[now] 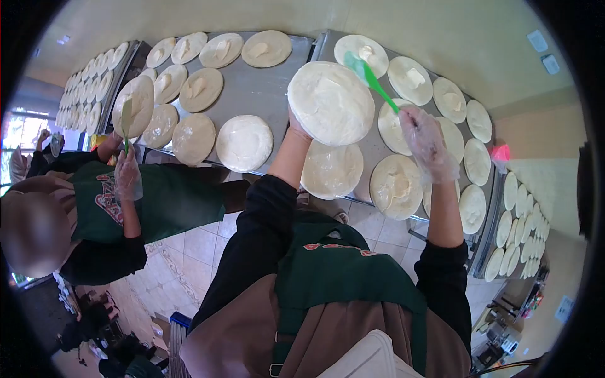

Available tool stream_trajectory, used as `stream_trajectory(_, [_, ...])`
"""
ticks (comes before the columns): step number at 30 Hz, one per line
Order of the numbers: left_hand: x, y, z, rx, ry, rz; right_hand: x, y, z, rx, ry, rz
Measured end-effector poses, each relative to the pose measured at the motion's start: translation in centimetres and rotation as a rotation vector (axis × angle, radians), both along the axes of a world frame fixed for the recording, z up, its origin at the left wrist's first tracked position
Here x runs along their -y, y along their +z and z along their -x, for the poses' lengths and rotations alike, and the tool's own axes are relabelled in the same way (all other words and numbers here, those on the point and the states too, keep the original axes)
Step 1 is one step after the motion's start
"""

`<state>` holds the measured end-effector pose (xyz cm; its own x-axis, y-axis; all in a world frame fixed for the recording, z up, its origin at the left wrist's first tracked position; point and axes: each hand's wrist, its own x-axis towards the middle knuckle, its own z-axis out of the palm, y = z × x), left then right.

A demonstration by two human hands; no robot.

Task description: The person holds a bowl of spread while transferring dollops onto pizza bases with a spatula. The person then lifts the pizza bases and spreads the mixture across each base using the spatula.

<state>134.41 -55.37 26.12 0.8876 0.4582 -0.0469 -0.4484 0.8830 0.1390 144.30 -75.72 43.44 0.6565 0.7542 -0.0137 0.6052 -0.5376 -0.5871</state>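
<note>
My left hand (299, 128) holds up a flat round of dough (331, 104) from below. A creamy white spread covers the round's top, and most of my fingers are hidden under it. In a clear plastic glove, my right hand (430, 143) is closed around the handle of a green spatula (381, 90). The spatula's pale head is just past the round's upper right edge, over a dough round with a dollop (365, 53) on the tray. Below my left hand lies a dough round (332, 170), and a dolloped one (397, 187) lies to its right.
Two metal trays (287, 82) side by side carry several dough rounds. On the left, a co-worker in a green apron (151, 198) holds a dough round (133, 104) and a spatula. More filled trays stand at both far sides. A pink object (500, 152) is at the right.
</note>
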Motion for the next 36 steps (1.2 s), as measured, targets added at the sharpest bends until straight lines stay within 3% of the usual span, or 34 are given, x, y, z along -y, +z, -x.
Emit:
stream_trajectory(2, [0.0,0.1,0.0,0.152,-0.053,0.103,0.3,0.4,2.3,-0.065,0.020,0.030])
stream_trajectory(5, [0.5,1.3,-0.1,0.065,-0.028,0.042,0.4,-1.7,4.5,-0.084,0.178,-0.077])
stream_trajectory(7, [0.9,1.7,0.0,0.062,-0.031,0.027,0.1,-3.2,5.1,0.235,0.223,-0.156])
stream_trajectory(11, [1.9,1.8,0.1,0.167,-0.100,-0.016,0.2,-3.4,6.6,0.365,0.240,0.029])
stream_trajectory(13, [2.1,1.1,-0.4,0.273,-0.122,-0.015,0.6,-2.5,7.6,0.449,0.384,0.130])
stream_trajectory(15, [2.2,1.2,-0.7,-0.054,-0.061,-0.153,1.5,-2.6,8.1,0.428,0.411,0.106])
stream_trajectory(17, [2.8,2.1,-0.2,0.043,-0.060,-0.119,1.8,-2.5,8.2,0.403,0.438,0.084])
stream_trajectory(19, [3.6,2.7,0.2,0.232,-0.060,-0.046,2.2,-2.0,7.8,0.343,0.284,0.034])
stream_trajectory(20, [3.5,2.6,0.1,0.232,-0.065,-0.041,2.5,-2.3,7.4,0.341,0.279,0.039])
stream_trajectory(22, [2.7,2.7,-0.4,0.032,-0.047,0.019,3.1,-3.5,6.3,0.297,0.122,-0.320])
stream_trajectory(23, [2.6,2.7,-0.5,0.033,-0.050,0.020,3.5,-3.6,6.3,0.298,0.120,-0.319])
stream_trajectory(25, [2.6,3.1,-0.6,0.151,-0.063,0.061,4.4,-3.8,6.8,0.184,0.095,0.063])
stream_trajectory(26, [2.8,3.4,-0.7,0.150,-0.063,0.062,4.7,-4.5,7.1,0.183,0.095,0.064])
stream_trajectory(28, [3.3,3.9,-1.1,-0.032,0.036,-0.017,5.3,-5.8,8.1,0.266,0.195,-0.208])
stream_trajectory(32, [3.4,2.9,-1.0,-0.006,-0.012,-0.037,6.5,-4.3,9.0,0.282,0.242,-0.067])
stream_trajectory(34, [3.6,2.9,-1.2,0.010,0.014,-0.039,6.9,-4.0,9.4,0.099,0.280,0.105])
stream_trajectory(36, [3.5,2.7,-1.4,0.026,0.042,-0.041,7.2,-4.7,9.3,0.082,0.257,-0.001])
